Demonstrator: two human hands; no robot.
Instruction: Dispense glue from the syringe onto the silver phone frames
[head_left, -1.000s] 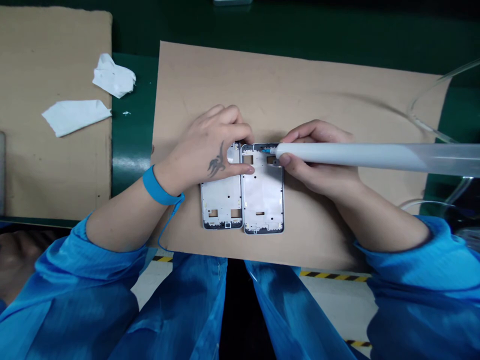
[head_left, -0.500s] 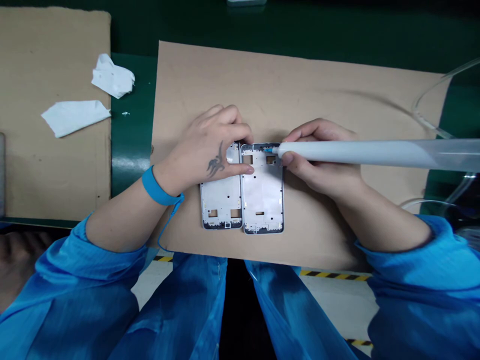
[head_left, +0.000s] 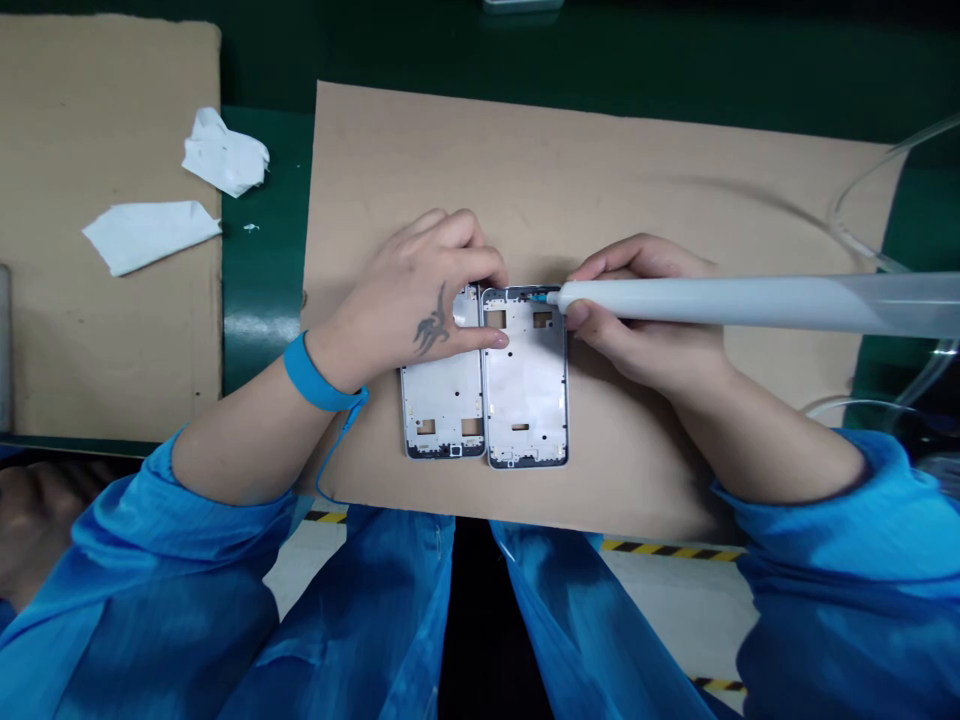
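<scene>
My left fingers [head_left: 457, 250] curl close over the top of two silver metal phone mid-frames [head_left: 525, 400], the thumb pressing on the right frame. My right fingers [head_left: 645, 258] pinch a long white plastic syringe [head_left: 712, 303], its blue tip at that frame's top edge. The frames lie side by side, touching, toward the lower middle of a tan cardboard sheet [head_left: 600, 190].

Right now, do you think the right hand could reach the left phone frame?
Probably not easily: the right hand holds a dispensing syringe, the right frame lies between, and the left hand covers the left frame's top.
</scene>
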